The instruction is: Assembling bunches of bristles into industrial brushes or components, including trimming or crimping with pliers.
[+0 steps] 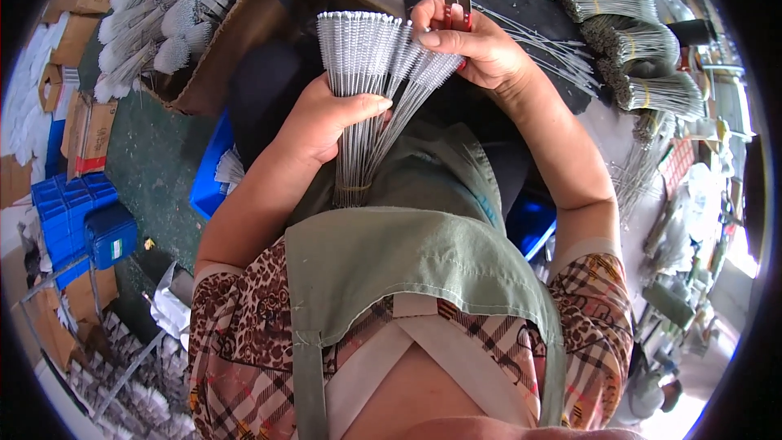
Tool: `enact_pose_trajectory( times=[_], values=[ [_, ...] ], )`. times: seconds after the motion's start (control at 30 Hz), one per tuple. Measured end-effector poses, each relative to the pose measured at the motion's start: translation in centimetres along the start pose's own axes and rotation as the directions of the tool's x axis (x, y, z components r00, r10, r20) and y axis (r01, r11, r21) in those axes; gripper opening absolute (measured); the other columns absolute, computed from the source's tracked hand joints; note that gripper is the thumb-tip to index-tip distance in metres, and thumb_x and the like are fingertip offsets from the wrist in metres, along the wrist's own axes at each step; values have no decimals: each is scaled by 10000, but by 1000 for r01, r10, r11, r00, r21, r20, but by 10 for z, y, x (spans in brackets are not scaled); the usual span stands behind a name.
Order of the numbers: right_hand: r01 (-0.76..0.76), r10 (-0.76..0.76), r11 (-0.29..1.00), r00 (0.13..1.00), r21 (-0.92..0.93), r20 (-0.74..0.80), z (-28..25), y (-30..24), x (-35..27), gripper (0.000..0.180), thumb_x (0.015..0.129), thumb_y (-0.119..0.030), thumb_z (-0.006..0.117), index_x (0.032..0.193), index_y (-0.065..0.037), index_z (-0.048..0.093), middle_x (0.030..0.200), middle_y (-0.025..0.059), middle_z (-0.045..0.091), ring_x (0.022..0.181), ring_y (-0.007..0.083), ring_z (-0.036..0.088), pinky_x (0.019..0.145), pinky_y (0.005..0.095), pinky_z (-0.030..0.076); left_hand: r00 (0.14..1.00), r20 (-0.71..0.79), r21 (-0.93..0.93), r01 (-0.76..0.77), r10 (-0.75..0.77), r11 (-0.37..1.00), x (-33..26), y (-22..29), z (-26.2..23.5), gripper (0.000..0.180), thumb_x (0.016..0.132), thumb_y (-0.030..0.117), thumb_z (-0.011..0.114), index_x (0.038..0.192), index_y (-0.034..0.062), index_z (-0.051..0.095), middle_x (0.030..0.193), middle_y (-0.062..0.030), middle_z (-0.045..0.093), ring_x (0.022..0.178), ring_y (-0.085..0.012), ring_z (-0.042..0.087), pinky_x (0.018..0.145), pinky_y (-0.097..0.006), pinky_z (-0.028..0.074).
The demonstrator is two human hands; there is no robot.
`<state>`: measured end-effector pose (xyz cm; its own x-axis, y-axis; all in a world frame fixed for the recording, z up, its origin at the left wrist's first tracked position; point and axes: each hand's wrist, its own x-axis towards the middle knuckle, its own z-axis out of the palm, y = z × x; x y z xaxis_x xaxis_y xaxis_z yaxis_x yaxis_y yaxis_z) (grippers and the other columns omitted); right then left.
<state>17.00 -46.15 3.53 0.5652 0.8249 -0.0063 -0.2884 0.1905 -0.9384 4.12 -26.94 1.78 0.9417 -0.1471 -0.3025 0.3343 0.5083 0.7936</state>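
Note:
A bundle of thin wire brushes (358, 53) with white bristle heads stands upright over my lap, heads at the top, a band around the stems near the bottom. My left hand (322, 118) is wrapped around the stems, its thumb across the front. Some brushes on the right side fan out from the rest. My right hand (493, 53) grips a pair of scissors (459, 2) with red handles, blades pointing up and slightly apart. Its thumb and fingertips also touch the heads of the fanned-out brushes.
Several banded brush bundles (635, 41) lie on the dark table at the far right, loose wire brushes (554, 53) beside them. A cardboard box (204, 61) of white brush bundles stands far left. Blue bins (213, 167) flank my lap. A blue stool (77, 212) is further left.

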Motion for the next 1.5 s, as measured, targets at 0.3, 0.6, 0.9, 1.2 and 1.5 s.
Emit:
enact_pose_trajectory(
  times=[0.3,0.6,0.9,1.2,1.5],
  values=[
    [-65,65,998,998,17,-16,-5,-5,-1,192,857,-229,626,783,-67,555,780,29,595,760,119,561,699,239,439,999,34,19,-15,15,1000,-6,2,2,223,745,-23,649,965,-6,615,848,-61,641,729,-136,609,689,-276,500],
    [161,-532,411,842,-897,-93,26,-48,56,405,951,-386,476,896,11,530,666,39,530,597,126,481,557,283,407,994,89,74,-65,59,995,9,-17,29,283,755,-50,633,1028,4,582,898,-63,633,740,-150,617,687,-296,513],
    [-106,35,803,991,-586,-132,14,-22,12,490,801,-566,610,734,-82,574,609,-9,507,546,73,473,491,206,389,991,109,58,72,-78,996,-3,-28,1,288,771,67,674,1033,-9,582,896,-99,645,771,-180,624,708,-330,511],
    [-51,52,960,999,-277,-1,-6,-7,3,284,765,-320,743,799,-88,584,734,-29,525,666,68,528,589,179,444,996,40,13,81,-82,997,2,-25,-1,223,770,98,697,954,4,612,815,-64,638,736,-160,615,691,-292,495],
    [-5,18,964,999,-266,44,-16,-2,5,277,791,-271,728,826,-67,544,788,-12,552,728,96,566,726,245,489,996,1,8,92,-92,996,11,-24,6,290,742,74,727,998,5,610,879,-63,646,777,-143,616,728,-281,503]
  ],
)
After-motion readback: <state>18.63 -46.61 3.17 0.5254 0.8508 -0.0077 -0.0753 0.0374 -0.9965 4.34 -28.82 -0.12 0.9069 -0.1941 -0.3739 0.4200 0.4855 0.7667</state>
